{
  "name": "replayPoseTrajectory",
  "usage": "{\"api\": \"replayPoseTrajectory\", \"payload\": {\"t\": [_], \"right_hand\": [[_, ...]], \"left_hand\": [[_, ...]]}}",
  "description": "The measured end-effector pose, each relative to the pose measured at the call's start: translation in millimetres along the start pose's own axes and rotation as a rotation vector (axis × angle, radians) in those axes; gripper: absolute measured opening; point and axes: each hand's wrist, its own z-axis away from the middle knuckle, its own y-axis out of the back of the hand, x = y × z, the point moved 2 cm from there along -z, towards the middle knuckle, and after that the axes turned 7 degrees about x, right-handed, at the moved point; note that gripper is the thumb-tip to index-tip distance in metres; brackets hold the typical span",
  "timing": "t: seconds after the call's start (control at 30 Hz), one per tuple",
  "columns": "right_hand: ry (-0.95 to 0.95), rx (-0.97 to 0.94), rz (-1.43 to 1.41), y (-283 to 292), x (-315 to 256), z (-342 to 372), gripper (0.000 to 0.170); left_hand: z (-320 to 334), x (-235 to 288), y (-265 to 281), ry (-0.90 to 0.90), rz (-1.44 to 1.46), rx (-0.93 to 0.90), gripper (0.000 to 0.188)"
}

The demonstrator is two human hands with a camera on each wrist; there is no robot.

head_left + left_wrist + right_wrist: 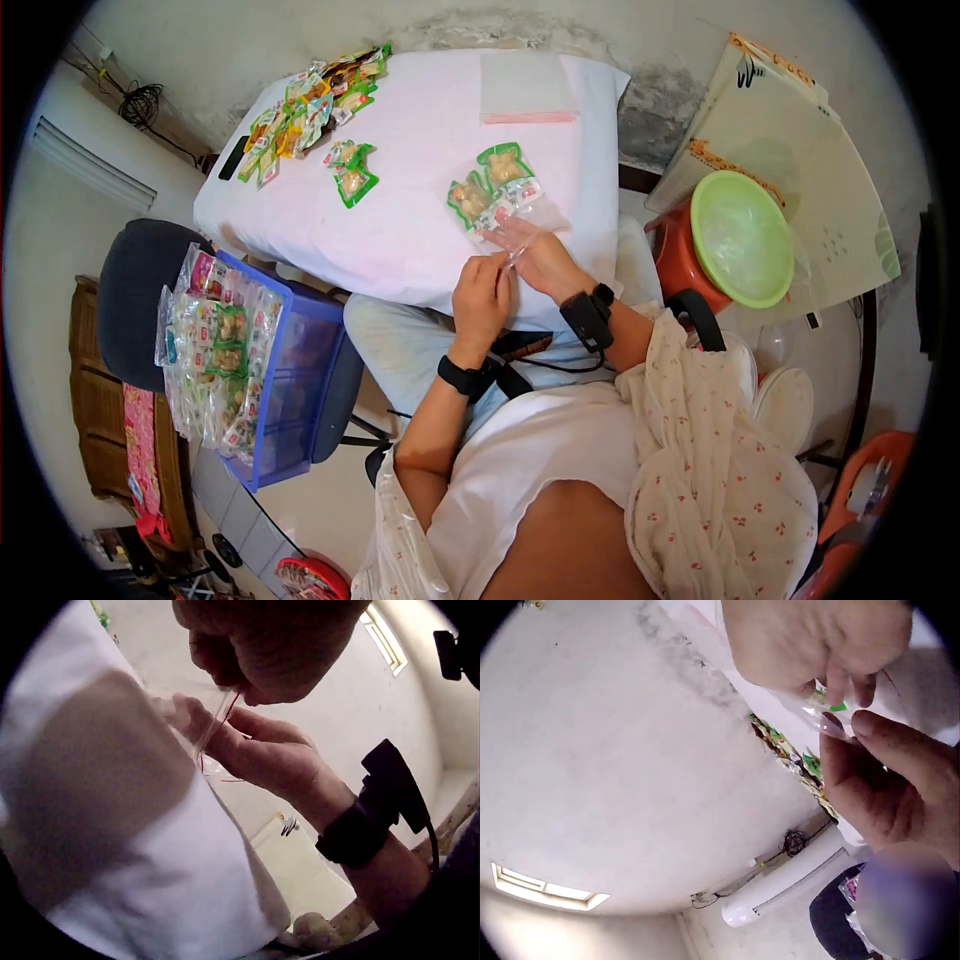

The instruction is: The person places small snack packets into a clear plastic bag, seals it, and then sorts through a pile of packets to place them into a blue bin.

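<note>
While colourful foil packets (300, 118) lie heaped leftward, left hand (482, 300) pinches the mouth of a clear plastic bag (538, 208) at the pale cloth-covered table's (420, 150) near edge. Right hand (548, 267), close by, grips it too. Likely closing step; next needs mouth edges aligned, pressed evenly.

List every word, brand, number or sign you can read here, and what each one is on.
No text is clear enough to quote.
Clear bag: red print, too small and blurred.
Loose packets: print too small.
Packet pile: print too small.
Bagged packets in the basket: blurred.
Patterned panel: black marks, unreadable.
</note>
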Motion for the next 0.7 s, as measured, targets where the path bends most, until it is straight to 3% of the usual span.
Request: {"api": "replayPoseTrajectory", "payload": {"t": [0.23, 0.33, 0.47, 0.53, 0.6, 0.7], "right_hand": [[-0.043, 0.082, -0.125, -22.0, 3.0, -7.2, 0.045], [0.052, -0.035, -0.030, -16.0, 9.1, -13.4, 0.045], [-0.020, 0.002, -0.134, -6.3, 7.2, -25.3, 0.050], [0.003, -0.170, -0.027, 2.1, 6.4, -25.4, 0.054], [0.035, -0.171, 0.032, 4.6, 3.6, -17.7, 0.052], [-0.135, -0.084, 0.267, 7.8, -9.3, 9.4, 0.048]], "left_hand": [[-3.7, 0.2, -0.7, 0.019, 0.034, 0.041, 0.019], [-4.5, -1.0, 0.4, 0.000, 0.019, 0.037, 0.019], [-4.5, -5.6, 3.2, 0.037, 0.043, 0.013, 0.023], [-9.1, -5.1, 8.7, 0.080, 0.091, -0.056, 0.025], [-18.4, -24.5, 18.3, 0.071, 0.035, -0.022, 0.025], [-46.3, -70.7, 34.3, 0.134, -0.094, 0.128, 0.026]]}}
